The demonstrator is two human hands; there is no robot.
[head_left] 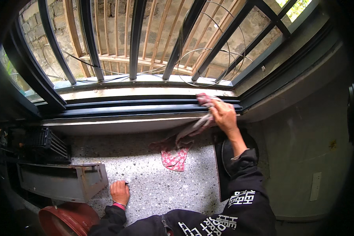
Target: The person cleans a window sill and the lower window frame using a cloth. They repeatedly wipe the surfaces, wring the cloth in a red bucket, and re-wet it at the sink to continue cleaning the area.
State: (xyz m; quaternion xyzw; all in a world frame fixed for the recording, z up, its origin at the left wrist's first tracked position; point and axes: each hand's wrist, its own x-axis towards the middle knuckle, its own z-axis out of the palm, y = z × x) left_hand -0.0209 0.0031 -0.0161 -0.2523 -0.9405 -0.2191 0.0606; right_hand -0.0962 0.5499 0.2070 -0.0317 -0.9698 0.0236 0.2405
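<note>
My right hand (224, 115) grips a red-and-white patterned cloth (181, 157) near the right end of the sliding-window track (135, 109). One bunched part of the cloth touches the dark metal rails. Its loose length drapes down over the sill's front edge, and the pink-patterned end reaches the speckled counter. Lower left, my left hand (119, 192) rests curled on the speckled terrazzo countertop (153, 188). A small dark tip shows beside its fingers; whether the hand holds it is hidden.
Dark window bars (134, 44) rise beyond the track, with loops of wire (212, 50) hanging around them. At left are a rusty metal frame (62, 180), a black slatted rack (54, 144) and a red bucket (70, 218). A round black object (252, 144) sits behind my right forearm.
</note>
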